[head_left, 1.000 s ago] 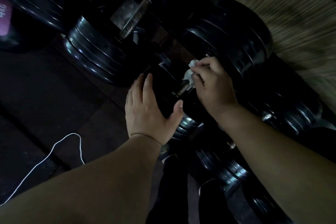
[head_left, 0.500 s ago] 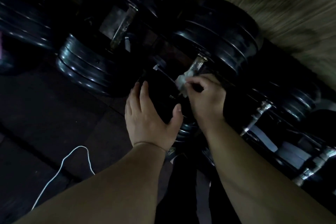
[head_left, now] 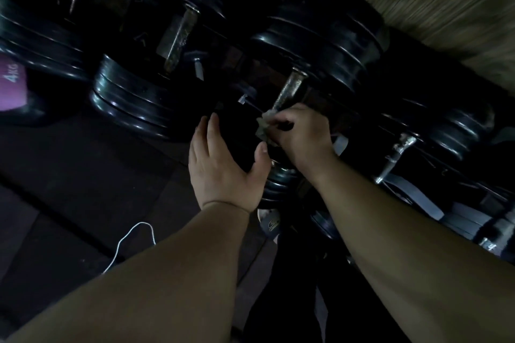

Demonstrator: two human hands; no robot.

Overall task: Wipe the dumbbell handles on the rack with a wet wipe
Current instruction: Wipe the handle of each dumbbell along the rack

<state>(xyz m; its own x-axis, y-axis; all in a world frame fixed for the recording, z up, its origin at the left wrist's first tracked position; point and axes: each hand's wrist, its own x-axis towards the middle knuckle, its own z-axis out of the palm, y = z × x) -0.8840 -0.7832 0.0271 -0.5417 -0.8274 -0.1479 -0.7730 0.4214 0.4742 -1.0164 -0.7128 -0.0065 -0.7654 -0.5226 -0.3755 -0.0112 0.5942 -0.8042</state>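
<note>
Right grip (head_left: pixel 302 136) is pinching the wet wipe (head_left: pixel 263 127) at the near end of the dumbbell handle (head_left: pixel 287 92), which runs up and away from it. Left grip (head_left: pixel 220 167) is spread flat on the plate (head_left: pixel 276 181) just beside. I'd wrap the wipe fully round the bar, then twist while sliding outward.
</note>
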